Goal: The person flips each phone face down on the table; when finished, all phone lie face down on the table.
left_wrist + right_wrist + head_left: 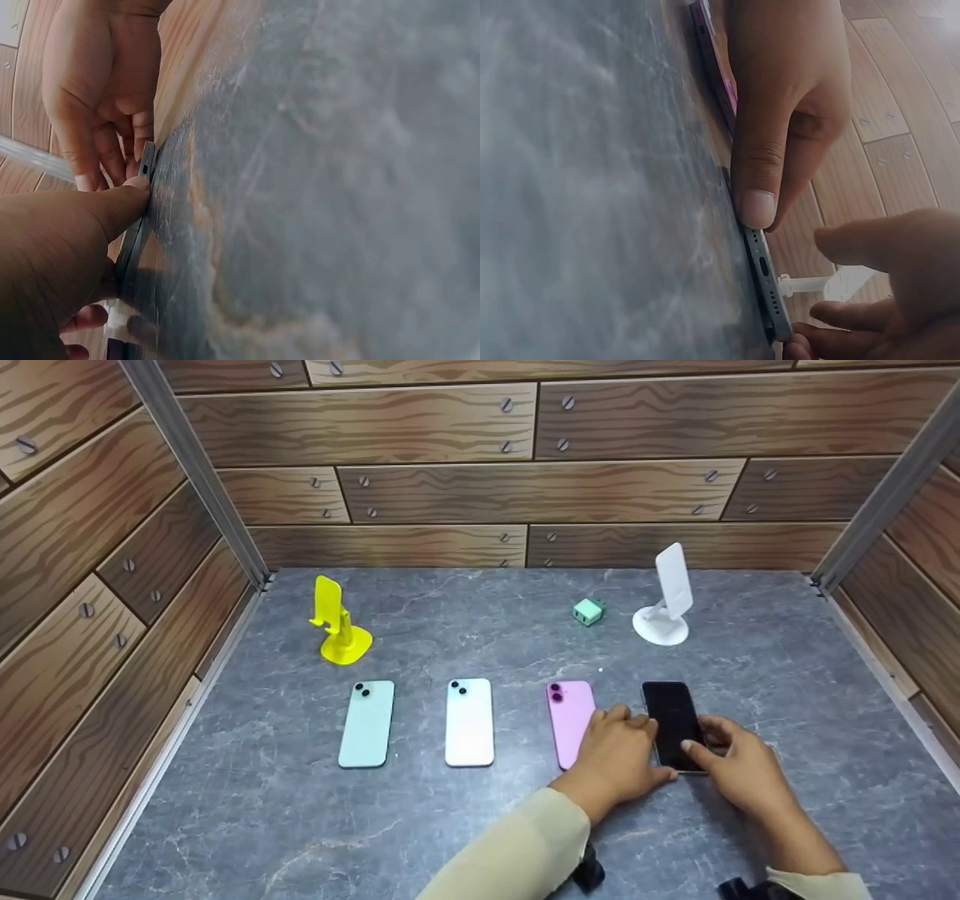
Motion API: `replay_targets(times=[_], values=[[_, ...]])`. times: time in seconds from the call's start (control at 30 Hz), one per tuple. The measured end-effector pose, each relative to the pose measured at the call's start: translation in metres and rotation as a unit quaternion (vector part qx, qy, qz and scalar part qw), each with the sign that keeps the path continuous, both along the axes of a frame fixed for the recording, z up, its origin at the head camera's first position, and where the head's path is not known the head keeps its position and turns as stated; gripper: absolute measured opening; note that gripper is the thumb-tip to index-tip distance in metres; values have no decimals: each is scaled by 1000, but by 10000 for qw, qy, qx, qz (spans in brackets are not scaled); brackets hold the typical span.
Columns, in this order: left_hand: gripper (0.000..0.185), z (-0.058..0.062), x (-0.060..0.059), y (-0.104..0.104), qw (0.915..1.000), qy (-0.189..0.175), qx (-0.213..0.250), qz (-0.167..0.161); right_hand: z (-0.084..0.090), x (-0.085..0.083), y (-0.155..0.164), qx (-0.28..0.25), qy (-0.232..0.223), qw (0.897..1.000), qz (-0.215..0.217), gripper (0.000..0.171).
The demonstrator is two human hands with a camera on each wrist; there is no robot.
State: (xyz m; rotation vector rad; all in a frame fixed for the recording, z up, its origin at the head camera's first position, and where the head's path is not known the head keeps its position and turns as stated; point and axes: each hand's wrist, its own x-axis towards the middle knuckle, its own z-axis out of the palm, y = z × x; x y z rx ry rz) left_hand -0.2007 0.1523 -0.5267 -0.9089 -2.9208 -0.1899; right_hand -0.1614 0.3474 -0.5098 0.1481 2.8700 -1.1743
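A black-screened smartphone point(670, 720) lies face up at the right of the row. My left hand point(613, 754) holds its lower left corner, the fingers along its left edge. In the right wrist view the left thumb point(759, 206) presses the phone's bottom edge point(765, 266) beside the port. My right hand point(742, 769) is at the right side, fingertips touching that edge. Its thumb point(840, 241) hovers apart from the screen. Beside my left hand lies a pink smartphone point(568, 716), back up and partly hidden by that hand.
A white smartphone point(469, 724) and a mint green smartphone point(367, 725) lie back up farther left. Behind the row stand a yellow phone stand point(343, 637), a green charger plug point(587, 613) and a white phone stand point(664, 615). Wood-patterned walls point(450, 495) enclose the grey table point(262, 802).
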Motion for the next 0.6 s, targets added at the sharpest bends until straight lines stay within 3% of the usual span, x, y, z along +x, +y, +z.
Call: replay_targets(times=[0.23, 0.5, 0.6], values=[[67, -1, -1, 0, 9999, 86, 66, 48, 1, -1, 6, -845, -155, 9962, -112, 63], [69, -2, 1, -2, 9996, 90, 226, 138, 10, 4, 11, -759, -60, 9970, -115, 50], [68, -3, 1, -4, 9994, 139, 265, 153, 14, 6, 7, -406, 113, 9990, -138, 47]])
